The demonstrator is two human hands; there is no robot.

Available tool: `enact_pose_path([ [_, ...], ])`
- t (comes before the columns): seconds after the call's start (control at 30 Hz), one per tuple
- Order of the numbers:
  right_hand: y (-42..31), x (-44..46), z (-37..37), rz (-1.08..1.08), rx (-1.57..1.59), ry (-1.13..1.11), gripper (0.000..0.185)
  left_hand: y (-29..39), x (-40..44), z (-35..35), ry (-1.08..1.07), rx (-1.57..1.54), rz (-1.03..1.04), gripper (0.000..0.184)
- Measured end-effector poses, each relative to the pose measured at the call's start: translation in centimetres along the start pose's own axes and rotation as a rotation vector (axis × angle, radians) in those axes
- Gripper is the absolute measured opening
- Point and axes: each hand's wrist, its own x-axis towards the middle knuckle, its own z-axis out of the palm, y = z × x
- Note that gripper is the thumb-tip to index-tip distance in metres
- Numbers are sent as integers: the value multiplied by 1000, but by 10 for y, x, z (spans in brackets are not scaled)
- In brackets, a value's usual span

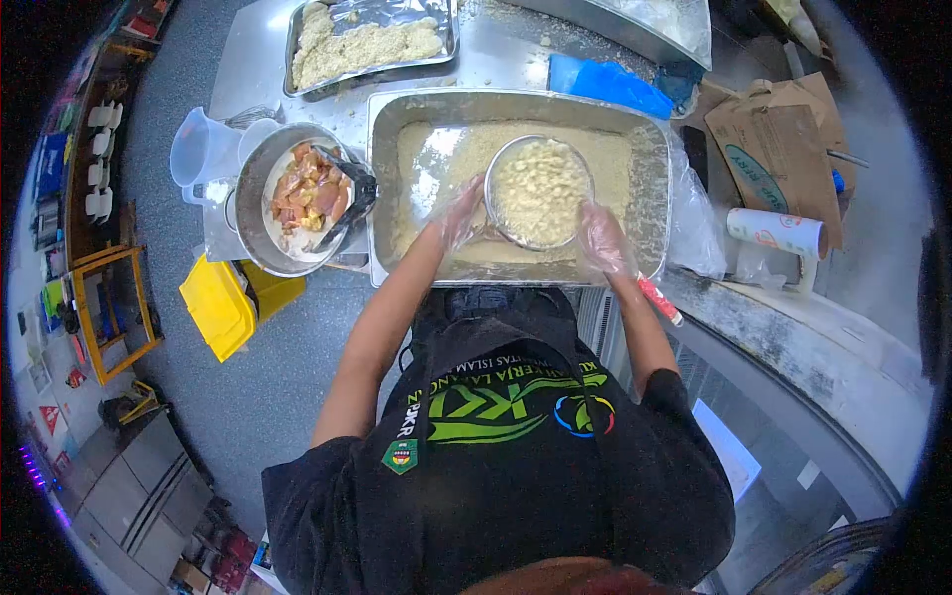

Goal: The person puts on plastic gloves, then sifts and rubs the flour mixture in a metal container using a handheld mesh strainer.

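A round metal sieve [540,192] full of pale, crumb-coated pieces is held over a deep rectangular metal tray [385,178] with flour-like powder spread in it. At the sieve's left rim, my left hand [462,213] in a clear plastic glove grips the edge. My right hand [606,241], gloved too, is closed on the sieve's other side. A red and white stick-like object [659,300] shows beside my right wrist. Left of the tray stands a metal pot [254,238] with raw meat pieces [309,188] in whitish liquid and a black-handled utensil [363,184].
Behind the big tray lies a smaller tray [452,35] of coated pieces. A blue plastic bag [610,84] rests at its back right edge. Clear jugs [201,149] stand at the left, above a yellow bin [213,305]. Cardboard [773,149] and a paper roll [776,233] are at the right.
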Motion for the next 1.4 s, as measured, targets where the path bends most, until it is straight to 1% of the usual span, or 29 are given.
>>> enact_pose_path([
  [0.03,26,4,14,82,127,23,26,-1,0,0,30,44,-12,52],
  [0.1,37,4,17,121,161,58,25,18,-17,12,-83,-82,-83,51],
  [0.13,24,2,11,74,73,73,24,27,-22,16,-137,-142,-113,51],
  [0.17,9,0,6,30,-12,91,24,21,-15,11,-109,-125,-55,52],
  [0.2,-6,-5,-2,-272,-263,56,25,14,-11,10,-81,-108,-6,53],
  [0.23,-4,-5,-2,-138,-126,25,24,6,-8,8,-56,-93,41,54],
  [0.3,6,3,-8,121,139,-30,23,16,-9,9,-126,-156,-145,55],
  [0.33,13,2,-5,24,17,-17,23,24,-12,12,-159,-190,-232,55],
  [0.4,25,-4,13,-172,-214,15,24,2,9,-1,-73,-74,-104,55],
  [0.43,8,-5,3,-67,-137,-38,21,-7,12,-6,-31,-15,-51,56],
  [0.5,-18,-1,-23,140,7,-134,16,-17,20,-10,-61,-103,-31,56],
  [0.53,-10,6,-26,27,-62,-71,17,-19,22,-11,-77,-148,-18,56],
  [0.63,-19,-4,-19,45,-162,-90,16,-18,23,-13,-132,114,223,56],
  [0.67,-20,-7,-20,49,-148,-113,17,-20,19,-13,-93,82,106,55],
  [0.73,-18,1,-34,44,-133,-145,18,9,1,6,-24,18,-106,55],
  [0.8,7,-5,-13,-106,-50,67,21,-2,10,1,-183,-107,14,56],
  [0.83,5,-4,-8,-186,-4,176,22,-7,16,-5,-259,-166,79,56],
  [0.87,4,-5,-6,-73,-188,-99,22,-13,21,-9,-181,-117,66,57],
  [0.93,7,0,-5,85,-130,-72,21,-14,26,-8,-30,-22,42,57],
  [0.97,9,3,-5,162,-104,-57,21,-15,27,-10,-79,-39,-2,57],
  [1.03,30,-2,6,-62,-114,-69,21,3,11,-4,-173,-73,-86,57],
  [1.07,41,-2,13,-176,-116,-70,20,4,11,-3,-111,-53,-38,59],
  [1.13,29,-8,8,-134,-84,-46,20,-2,8,4,7,-14,38,61],
  [1.17,20,-6,0,-114,-73,-31,20,0,6,4,-73,-68,22,61],
  [1.2,-2,4,-22,181,222,-172,21,7,-2,7,-152,-126,3,62],
  [1.23,7,0,-16,45,93,-123,21,11,-5,9,-228,-185,-12,62],
  [1.3,27,-7,6,-234,-159,-17,21,-7,20,-5,-155,-64,74,63],
  [1.33,-10,-14,-12,-288,5,58,21,-15,27,-11,-117,-4,107,64],
  [1.4,-33,0,-37,104,-10,-181,24,-11,29,-14,-173,-99,-36,64],
])
